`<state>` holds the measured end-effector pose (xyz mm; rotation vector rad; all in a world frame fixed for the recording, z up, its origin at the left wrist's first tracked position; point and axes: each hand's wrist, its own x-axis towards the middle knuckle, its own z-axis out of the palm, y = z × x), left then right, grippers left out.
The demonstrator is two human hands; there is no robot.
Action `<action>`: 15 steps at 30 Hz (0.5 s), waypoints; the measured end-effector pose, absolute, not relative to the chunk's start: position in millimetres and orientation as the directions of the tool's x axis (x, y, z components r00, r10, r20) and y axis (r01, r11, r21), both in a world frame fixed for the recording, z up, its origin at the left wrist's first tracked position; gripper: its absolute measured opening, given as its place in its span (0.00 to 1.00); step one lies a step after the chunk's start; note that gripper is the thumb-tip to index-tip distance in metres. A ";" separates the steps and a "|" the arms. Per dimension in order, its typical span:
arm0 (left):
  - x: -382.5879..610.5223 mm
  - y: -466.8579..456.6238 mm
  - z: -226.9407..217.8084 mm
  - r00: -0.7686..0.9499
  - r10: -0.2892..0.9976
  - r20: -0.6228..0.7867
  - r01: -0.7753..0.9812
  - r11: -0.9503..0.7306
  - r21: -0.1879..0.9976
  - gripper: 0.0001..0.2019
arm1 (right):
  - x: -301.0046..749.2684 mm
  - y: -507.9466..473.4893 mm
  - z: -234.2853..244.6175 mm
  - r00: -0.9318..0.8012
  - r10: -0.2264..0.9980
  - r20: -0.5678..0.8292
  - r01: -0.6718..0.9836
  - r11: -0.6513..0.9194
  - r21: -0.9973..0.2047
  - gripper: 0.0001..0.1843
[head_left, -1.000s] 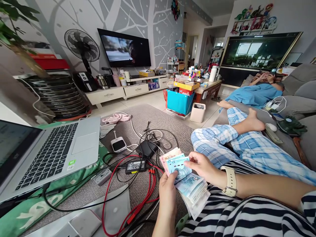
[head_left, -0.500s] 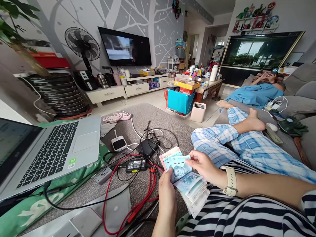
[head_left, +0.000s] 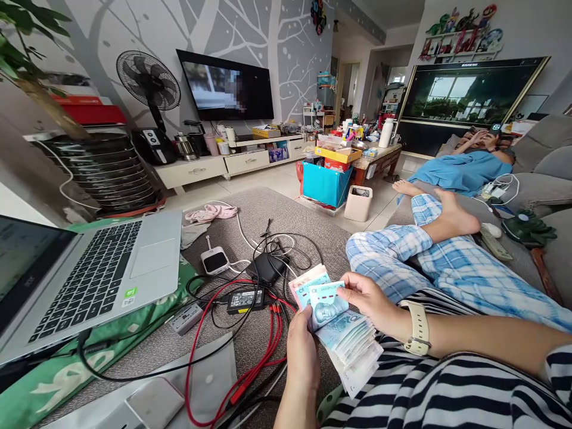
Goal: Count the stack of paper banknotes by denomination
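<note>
Banknotes (head_left: 344, 333) are held in narrow pinch by the left hand (head_left: 304, 345) and the right hand (head_left: 375, 304); nearby lie red cables (head_left: 238, 390) and black adapter (head_left: 245, 300).

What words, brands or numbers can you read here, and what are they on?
"10": on the blue banknotes.
"acer": on the frame under the laptop's screen.
Too small or blurred to read surely: the laptop's stickers, the black power adapter's label, the wall clock's numerals, the lettering atop the big dark panel, and the banknotes' fine print.
</note>
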<state>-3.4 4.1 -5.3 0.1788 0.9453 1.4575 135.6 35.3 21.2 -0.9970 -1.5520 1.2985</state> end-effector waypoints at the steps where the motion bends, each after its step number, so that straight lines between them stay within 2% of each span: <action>1: -3.4 3.9 -4.7 -0.141 0.896 -0.421 -0.762 0.174 0.624 0.16 | 135.9 35.3 21.3 -0.313 0.942 0.119 0.053 0.143 -0.988 0.14; 5: -4.1 3.8 -3.1 -0.106 0.909 -0.402 -0.776 0.177 0.606 0.15 | 135.8 35.5 21.8 -0.317 0.941 0.121 0.050 0.144 -0.988 0.14; 10: -3.8 4.7 -1.0 -0.082 0.889 -0.450 -0.803 0.208 0.558 0.13 | 134.0 34.6 22.8 -0.307 0.945 0.116 0.014 0.127 -0.992 0.14; 15: -3.9 6.6 -4.9 -0.098 0.887 -0.451 -0.792 0.205 0.575 0.13 | 133.1 31.7 25.0 -0.312 0.945 0.097 0.002 0.103 -0.995 0.15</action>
